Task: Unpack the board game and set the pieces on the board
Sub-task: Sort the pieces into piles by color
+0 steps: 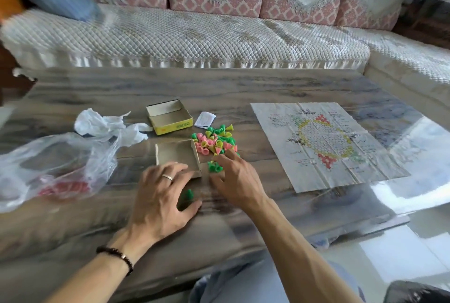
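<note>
On the tabletop [243, 88], the right hand [237, 181], grip loosely spread and empty, is reaching toward green pieces [214, 166] lying just beyond its fingertips; the left hand [162, 195] is resting flat over another, well left of the paper board [326, 144].

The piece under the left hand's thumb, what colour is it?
Green, seen in the head view: the cone piece lies beside the left hand.
</note>
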A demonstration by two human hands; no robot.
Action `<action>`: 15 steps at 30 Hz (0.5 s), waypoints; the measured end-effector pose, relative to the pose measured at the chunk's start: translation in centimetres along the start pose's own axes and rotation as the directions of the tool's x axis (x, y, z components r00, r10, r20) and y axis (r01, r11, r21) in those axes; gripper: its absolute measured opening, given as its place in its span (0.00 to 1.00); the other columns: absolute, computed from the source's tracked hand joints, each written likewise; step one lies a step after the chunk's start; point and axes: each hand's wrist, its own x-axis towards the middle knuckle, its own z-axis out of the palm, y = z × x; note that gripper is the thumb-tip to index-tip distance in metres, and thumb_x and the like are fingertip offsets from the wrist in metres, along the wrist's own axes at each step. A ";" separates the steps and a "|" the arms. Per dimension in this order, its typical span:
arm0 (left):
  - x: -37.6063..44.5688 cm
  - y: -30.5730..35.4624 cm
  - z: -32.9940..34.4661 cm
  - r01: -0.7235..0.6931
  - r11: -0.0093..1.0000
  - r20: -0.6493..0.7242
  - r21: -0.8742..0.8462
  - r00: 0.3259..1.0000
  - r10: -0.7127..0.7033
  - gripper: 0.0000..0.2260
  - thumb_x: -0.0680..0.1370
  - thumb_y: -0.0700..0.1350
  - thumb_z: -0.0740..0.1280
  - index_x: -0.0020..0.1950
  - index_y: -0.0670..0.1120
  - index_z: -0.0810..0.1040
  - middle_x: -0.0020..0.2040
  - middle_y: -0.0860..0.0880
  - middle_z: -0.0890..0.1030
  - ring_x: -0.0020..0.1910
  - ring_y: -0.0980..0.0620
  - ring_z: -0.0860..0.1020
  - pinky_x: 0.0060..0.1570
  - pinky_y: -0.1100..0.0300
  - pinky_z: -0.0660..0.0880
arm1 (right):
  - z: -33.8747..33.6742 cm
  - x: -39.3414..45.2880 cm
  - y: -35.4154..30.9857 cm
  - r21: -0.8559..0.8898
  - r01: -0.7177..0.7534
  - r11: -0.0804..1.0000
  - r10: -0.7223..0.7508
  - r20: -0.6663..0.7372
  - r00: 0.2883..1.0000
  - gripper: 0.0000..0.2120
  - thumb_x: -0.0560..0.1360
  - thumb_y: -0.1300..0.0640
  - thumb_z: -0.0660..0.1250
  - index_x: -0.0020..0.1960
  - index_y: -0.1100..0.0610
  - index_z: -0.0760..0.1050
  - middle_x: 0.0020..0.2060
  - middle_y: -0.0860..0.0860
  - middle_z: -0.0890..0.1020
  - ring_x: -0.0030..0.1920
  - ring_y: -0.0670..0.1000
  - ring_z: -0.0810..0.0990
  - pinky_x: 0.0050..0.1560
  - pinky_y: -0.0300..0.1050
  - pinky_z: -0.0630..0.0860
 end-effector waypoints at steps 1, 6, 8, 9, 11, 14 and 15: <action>0.0 -0.3 0.0 0.004 1.000 0.018 0.021 1.000 -0.005 0.25 0.70 0.62 0.65 0.58 0.46 0.81 0.57 0.48 0.80 0.57 0.45 0.76 0.59 0.46 0.66 | 0.3 0.2 -0.3 -0.008 -0.005 1.000 0.005 0.011 1.000 0.15 0.70 0.55 0.66 0.57 0.53 0.76 0.54 0.50 0.76 0.47 0.58 0.78 0.35 0.47 0.71; 0.6 -1.9 0.3 0.056 0.992 0.214 0.113 0.974 -0.080 0.32 0.72 0.68 0.57 0.71 0.52 0.72 0.64 0.50 0.78 0.66 0.47 0.74 0.70 0.38 0.55 | 1.2 1.3 -1.2 -0.015 -0.044 0.999 0.045 0.044 0.998 0.10 0.74 0.54 0.64 0.54 0.52 0.78 0.53 0.51 0.73 0.47 0.59 0.76 0.39 0.46 0.70; 0.8 -2.5 0.3 0.096 0.988 0.220 0.123 0.968 -0.122 0.36 0.72 0.71 0.55 0.74 0.52 0.68 0.68 0.48 0.75 0.70 0.45 0.70 0.71 0.37 0.49 | 1.3 1.6 -1.1 0.016 -0.031 0.999 0.030 0.061 0.998 0.07 0.73 0.55 0.66 0.49 0.54 0.79 0.50 0.51 0.73 0.46 0.57 0.76 0.43 0.48 0.73; 1.0 -2.8 0.3 0.106 0.986 0.205 0.126 0.970 -0.131 0.37 0.71 0.71 0.56 0.73 0.50 0.69 0.69 0.46 0.74 0.71 0.43 0.69 0.71 0.37 0.49 | 1.2 1.5 -1.1 0.038 -0.026 0.999 0.024 0.068 0.997 0.06 0.73 0.55 0.67 0.48 0.54 0.80 0.48 0.50 0.73 0.45 0.56 0.75 0.45 0.49 0.74; 1.3 -2.7 0.0 0.060 0.991 0.133 0.122 0.988 -0.077 0.35 0.70 0.68 0.60 0.67 0.45 0.76 0.67 0.43 0.75 0.70 0.41 0.69 0.69 0.37 0.54 | 1.1 1.3 -1.0 0.093 -0.024 0.995 0.017 0.076 0.997 0.06 0.72 0.54 0.70 0.47 0.54 0.81 0.47 0.50 0.74 0.46 0.53 0.75 0.48 0.49 0.74; 0.8 -1.6 0.0 -0.094 0.991 -0.021 0.094 0.995 0.096 0.20 0.72 0.60 0.64 0.50 0.46 0.81 0.50 0.47 0.79 0.54 0.45 0.75 0.52 0.47 0.70 | 0.7 0.7 -0.9 0.167 -0.029 0.986 0.013 0.095 0.995 0.07 0.71 0.55 0.72 0.48 0.54 0.83 0.46 0.49 0.75 0.45 0.49 0.75 0.46 0.39 0.72; 0.6 -1.2 0.0 -0.100 0.994 -0.015 0.048 0.995 0.101 0.16 0.74 0.58 0.63 0.46 0.47 0.81 0.45 0.49 0.78 0.48 0.47 0.76 0.45 0.51 0.71 | 0.5 0.5 -0.9 0.187 -0.032 0.982 0.012 0.108 0.994 0.07 0.70 0.56 0.72 0.48 0.54 0.83 0.46 0.48 0.75 0.44 0.47 0.74 0.43 0.32 0.69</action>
